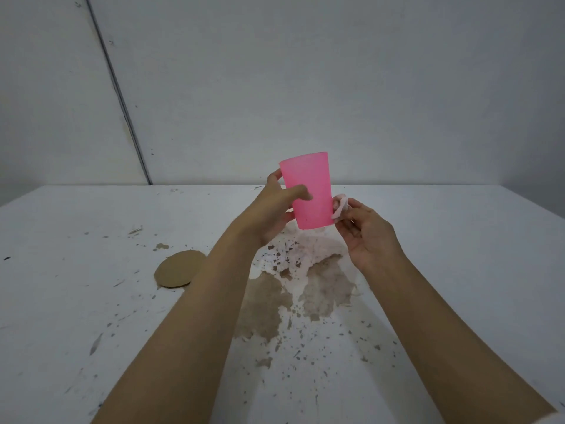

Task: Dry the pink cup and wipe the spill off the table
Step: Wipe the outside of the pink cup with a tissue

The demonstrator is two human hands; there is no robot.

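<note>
A translucent pink cup [308, 188] is held upright above the white table [91, 228], at the centre of the head view. My left hand [275, 206] grips it from the left, thumb across its front. My right hand [367, 234] pinches a small crumpled white tissue [340, 207] against the cup's lower right side. On the table below the cup lies a spill [293, 289]: a wet sheen with brown patches and several dark specks around it.
A round brown cardboard-like disc [180, 269] lies flat on the table to the left of my left forearm. A plain grey wall [305, 87] rises behind the table's far edge, with a thin dark cable [119, 96] running down it at the left.
</note>
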